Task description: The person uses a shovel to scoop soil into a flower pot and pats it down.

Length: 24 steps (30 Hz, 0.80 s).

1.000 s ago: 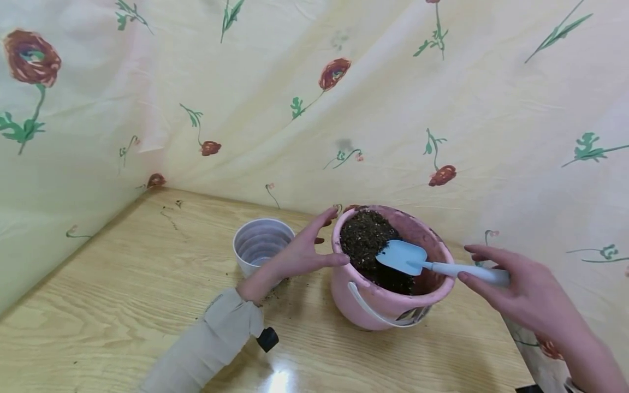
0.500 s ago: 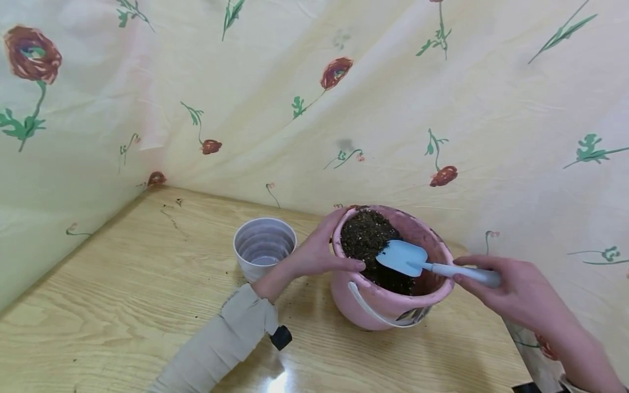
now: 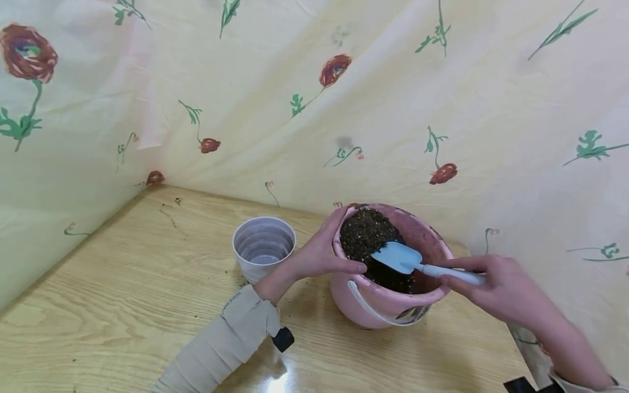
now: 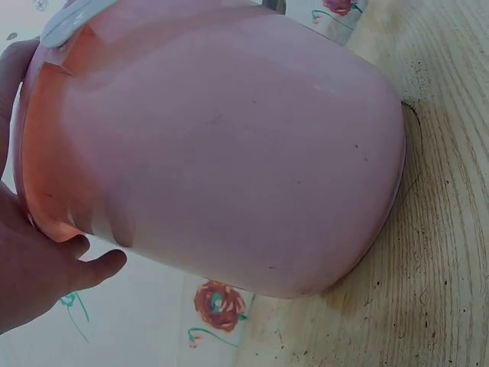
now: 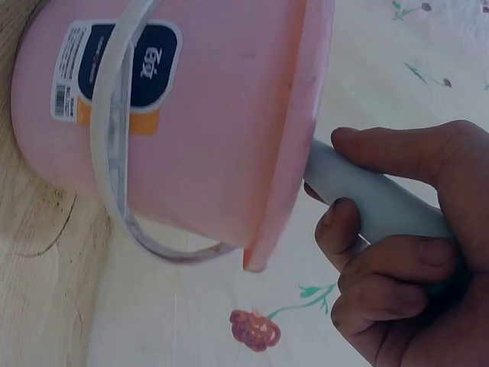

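A pink bucket [image 3: 373,305] with a white handle stands on the wooden table, dark soil [image 3: 366,234] heaped toward its left side. My left hand [image 3: 321,254] grips the bucket's left rim, the thumb over the edge and the other fingers around the outside wall, as the left wrist view shows. In my right hand [image 3: 496,284] is a light blue trowel [image 3: 400,256], held by its pale handle [image 5: 374,195] with the fingers curled round it. The trowel's blade lies inside the bucket, its tip at the soil.
Left of the bucket, partly behind my left wrist, stands a white ribbed pot [image 3: 262,248]. Soil crumbs dot the wooden table [image 3: 123,284]. A flower-patterned cloth [image 3: 275,98] hangs behind and along the left side. The table's right edge runs below my right arm.
My left hand has moved right onto the bucket's rim and taken hold of it. My right hand has closed on the trowel's handle and shifted it slightly left, deeper toward the soil.
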Each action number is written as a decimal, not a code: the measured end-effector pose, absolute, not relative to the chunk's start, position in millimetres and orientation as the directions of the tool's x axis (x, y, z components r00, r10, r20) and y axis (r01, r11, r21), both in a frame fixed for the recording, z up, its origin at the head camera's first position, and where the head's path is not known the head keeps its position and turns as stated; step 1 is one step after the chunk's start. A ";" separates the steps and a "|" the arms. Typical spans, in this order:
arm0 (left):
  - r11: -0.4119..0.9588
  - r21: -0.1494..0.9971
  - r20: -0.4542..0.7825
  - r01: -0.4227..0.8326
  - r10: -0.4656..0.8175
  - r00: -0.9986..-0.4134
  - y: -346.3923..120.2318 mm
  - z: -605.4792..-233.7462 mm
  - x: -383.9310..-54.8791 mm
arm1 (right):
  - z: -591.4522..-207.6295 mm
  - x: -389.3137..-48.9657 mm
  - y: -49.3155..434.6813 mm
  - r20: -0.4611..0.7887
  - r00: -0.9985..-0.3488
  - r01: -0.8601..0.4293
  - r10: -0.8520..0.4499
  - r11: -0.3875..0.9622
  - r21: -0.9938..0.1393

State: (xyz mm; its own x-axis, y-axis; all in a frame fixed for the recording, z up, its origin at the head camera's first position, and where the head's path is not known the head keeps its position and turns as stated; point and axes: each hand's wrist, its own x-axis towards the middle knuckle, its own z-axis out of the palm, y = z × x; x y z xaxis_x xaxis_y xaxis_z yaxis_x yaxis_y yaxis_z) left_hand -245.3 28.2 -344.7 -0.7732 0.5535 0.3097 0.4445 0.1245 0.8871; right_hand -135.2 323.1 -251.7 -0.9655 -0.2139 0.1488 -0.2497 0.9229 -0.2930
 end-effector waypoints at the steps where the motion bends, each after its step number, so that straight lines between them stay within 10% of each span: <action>1: 0.127 0.892 0.299 0.434 0.555 -0.776 28.7 -344.8 -244.9 | -252.1 -134.8 321.6 0.146 -0.967 -0.246 -0.211 0.923 -0.298; 24: 0.124 0.866 0.339 0.485 0.568 -0.750 30.8 -346.0 -245.2 | -269.2 -146.6 282.2 0.163 -0.966 -0.248 -0.199 0.889 -0.385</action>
State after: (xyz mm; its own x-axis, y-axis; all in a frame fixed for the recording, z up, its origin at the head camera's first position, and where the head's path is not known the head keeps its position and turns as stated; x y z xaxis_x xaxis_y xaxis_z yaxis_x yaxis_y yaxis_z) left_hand -245.2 30.8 -346.0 -0.7502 0.5680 0.3386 0.4849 0.1244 0.8657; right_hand -146.6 282.2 -269.2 -0.9663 -0.1990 0.1631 -0.2480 0.8891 -0.3848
